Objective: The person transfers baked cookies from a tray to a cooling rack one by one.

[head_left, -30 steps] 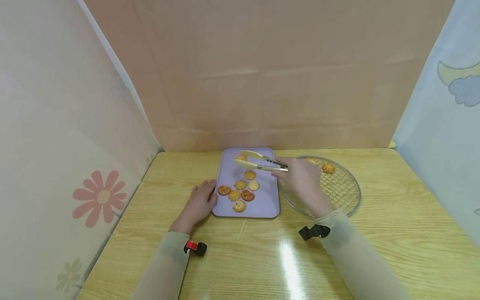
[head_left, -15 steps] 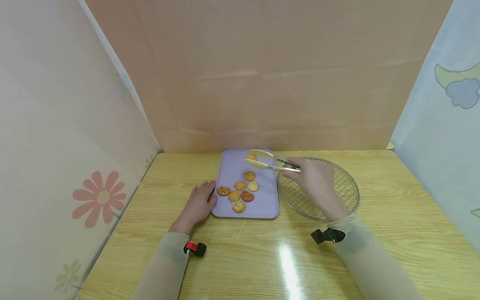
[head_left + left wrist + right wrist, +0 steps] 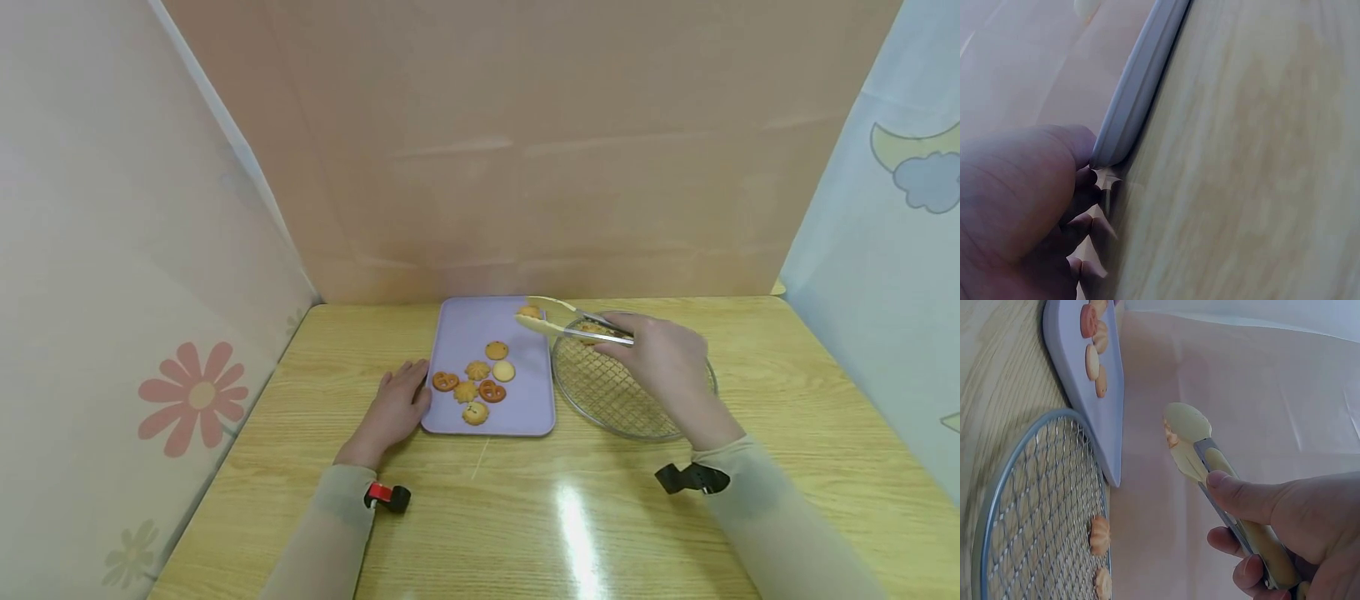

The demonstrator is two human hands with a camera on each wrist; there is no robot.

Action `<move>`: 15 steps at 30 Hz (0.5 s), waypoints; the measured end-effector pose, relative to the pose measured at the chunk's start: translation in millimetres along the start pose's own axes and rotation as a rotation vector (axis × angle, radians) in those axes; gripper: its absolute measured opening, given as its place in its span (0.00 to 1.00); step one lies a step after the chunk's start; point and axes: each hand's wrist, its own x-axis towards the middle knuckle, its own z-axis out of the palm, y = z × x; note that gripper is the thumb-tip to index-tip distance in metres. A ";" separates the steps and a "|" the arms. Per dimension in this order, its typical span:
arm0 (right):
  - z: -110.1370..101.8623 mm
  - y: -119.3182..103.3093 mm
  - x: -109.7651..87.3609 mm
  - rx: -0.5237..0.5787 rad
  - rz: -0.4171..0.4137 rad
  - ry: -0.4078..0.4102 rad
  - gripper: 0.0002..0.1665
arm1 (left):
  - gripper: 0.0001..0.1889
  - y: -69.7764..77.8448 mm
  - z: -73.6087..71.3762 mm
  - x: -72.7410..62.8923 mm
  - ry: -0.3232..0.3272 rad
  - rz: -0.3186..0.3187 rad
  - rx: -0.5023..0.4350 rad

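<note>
My right hand (image 3: 663, 358) grips metal tongs (image 3: 597, 336) with cream-coloured tips. A golden cookie (image 3: 529, 311) is pinched between those tips, above the far right corner of the lilac tray (image 3: 525, 412). In the right wrist view the tongs (image 3: 1235, 519) hide most of that cookie (image 3: 1171, 434). On the tray lie several cookies (image 3: 477, 370), round and flower-shaped, along with two pretzel-shaped ones (image 3: 492, 391). My left hand (image 3: 393, 408) rests at the tray's left edge; in the left wrist view its thumb (image 3: 1079, 145) touches the tray rim (image 3: 1132, 94).
Right of the tray is a round wire rack (image 3: 615, 400), partly under my right hand. Two ridged cookies, one nearer the rack's edge (image 3: 1100, 535), lie on it in the right wrist view. A wooden table (image 3: 480, 517) carries everything, with a backdrop (image 3: 525, 167) behind.
My right hand has moved to the right with the tongs and the cookie, from over the tray's far middle to its far right corner. The left hand has stayed in place.
</note>
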 end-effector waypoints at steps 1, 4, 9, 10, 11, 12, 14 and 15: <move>-1.7 2.0 -1.2 -0.008 0.008 -0.007 0.35 | 0.30 0.0 -0.1 0.1 0.000 0.000 0.002; -6.0 8.4 -5.4 -0.026 0.014 -0.008 0.36 | 0.30 0.8 -1.3 -0.4 -0.004 0.002 0.005; -11.9 19.1 -12.8 -0.042 0.012 0.009 0.36 | 0.30 0.6 -2.4 -1.0 -0.001 0.008 0.005; -13.0 21.1 -14.1 -0.040 0.015 0.007 0.36 | 0.30 0.1 -2.2 -1.0 0.000 0.010 0.007; -14.2 23.2 -15.3 -0.041 0.019 0.003 0.36 | 0.30 -0.3 -2.0 -0.9 0.000 0.010 0.007; -15.5 25.3 -16.6 -0.043 0.026 -0.003 0.36 | 0.30 -0.6 -1.7 -0.8 0.000 0.010 0.008; -18.4 29.3 -19.2 -0.038 0.048 -0.022 0.36 | 0.30 -0.7 -1.4 -0.7 -0.003 0.010 0.008; -19.8 31.4 -20.4 -0.038 0.058 -0.032 0.37 | 0.30 -0.7 -1.4 -0.6 -0.004 0.010 0.009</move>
